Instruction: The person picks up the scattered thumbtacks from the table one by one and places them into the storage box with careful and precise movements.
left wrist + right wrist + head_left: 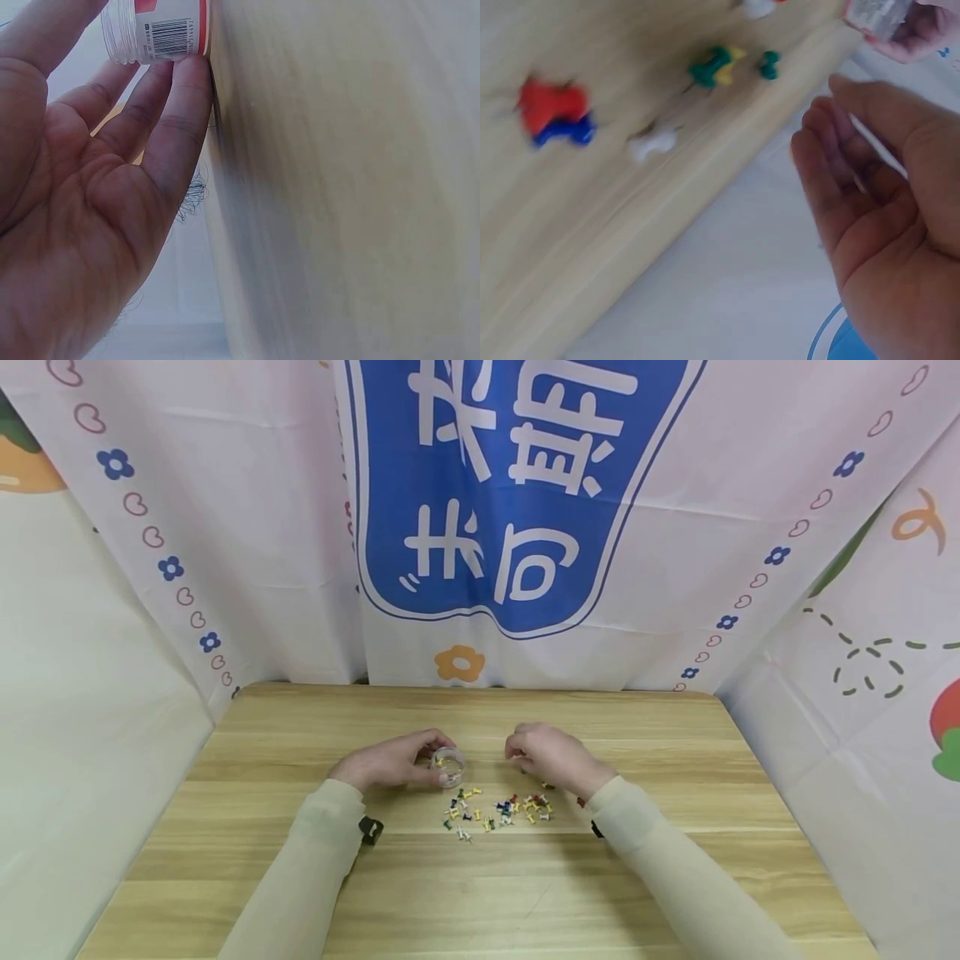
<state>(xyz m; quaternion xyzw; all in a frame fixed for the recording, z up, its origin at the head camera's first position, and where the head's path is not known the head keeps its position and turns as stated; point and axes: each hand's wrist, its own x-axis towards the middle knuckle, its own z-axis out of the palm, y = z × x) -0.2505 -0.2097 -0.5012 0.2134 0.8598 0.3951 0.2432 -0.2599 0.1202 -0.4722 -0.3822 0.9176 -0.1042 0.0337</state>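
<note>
My left hand (397,762) grips a small clear round jar (448,781) at its sides, the mouth tilted toward the head camera, with a few push pins inside. A label with a barcode (171,39) wraps the jar in the left wrist view. To the right, my right hand (551,755) hovers over the table with bent fingers. Its thumb and fingertips (801,150) are close together in the right wrist view, and no pin shows between them. Loose push pins (504,808) in red, blue, green, yellow and white lie scattered in front of both hands.
The wooden table (450,893) ends at a back edge against a white curtain (285,527) with a blue printed panel. White cloth walls stand at both sides. A few pins (581,802) lie close to the right wrist.
</note>
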